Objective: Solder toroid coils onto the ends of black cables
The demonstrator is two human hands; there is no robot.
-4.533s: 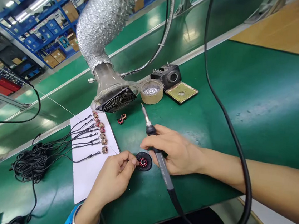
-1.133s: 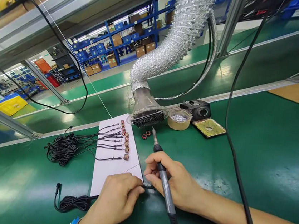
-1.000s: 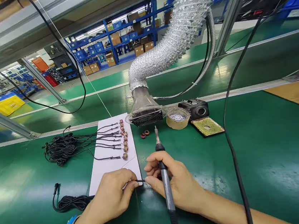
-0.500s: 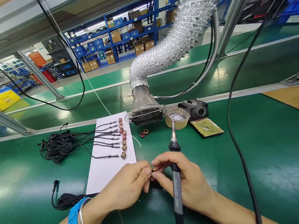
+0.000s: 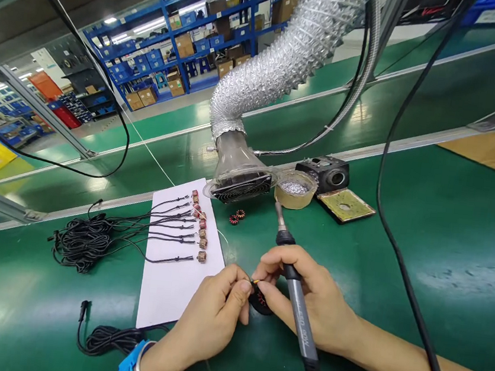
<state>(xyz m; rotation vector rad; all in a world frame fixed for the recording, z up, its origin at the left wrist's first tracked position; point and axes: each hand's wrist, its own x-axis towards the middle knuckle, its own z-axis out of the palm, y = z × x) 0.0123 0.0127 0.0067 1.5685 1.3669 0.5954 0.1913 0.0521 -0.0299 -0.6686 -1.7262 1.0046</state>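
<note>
My left hand (image 5: pixel 223 299) is closed, with thumb and finger pinching the end of a thin wire (image 5: pixel 256 282) that shows yellowish between my hands. My right hand (image 5: pixel 311 294) holds a grey and black soldering iron (image 5: pixel 298 310) between its fingers, tip pointing away from me. Its thumb and index fingertip also meet near the wire end. Just beneath my fingertips lies a black round piece with red-brown windings (image 5: pixel 261 300), partly hidden. Ahead of the iron's tip stands a round tub of silvery metal shavings (image 5: pixel 295 187).
Several wound coils (image 5: pixel 201 234) and cable ends lie on a white sheet (image 5: pixel 163 295). Black cable bundles (image 5: pixel 89 242) rest on the left. Two small ring coils (image 5: pixel 237 216) sit below a fume extractor hood (image 5: pixel 241 179). A yellow sponge tray (image 5: pixel 346 206) is at right.
The soldering iron has tilted, its tip shifting left from over the tub to beside its near left edge. More of the round wound piece under my fingers now shows. The view has shifted slightly.
</note>
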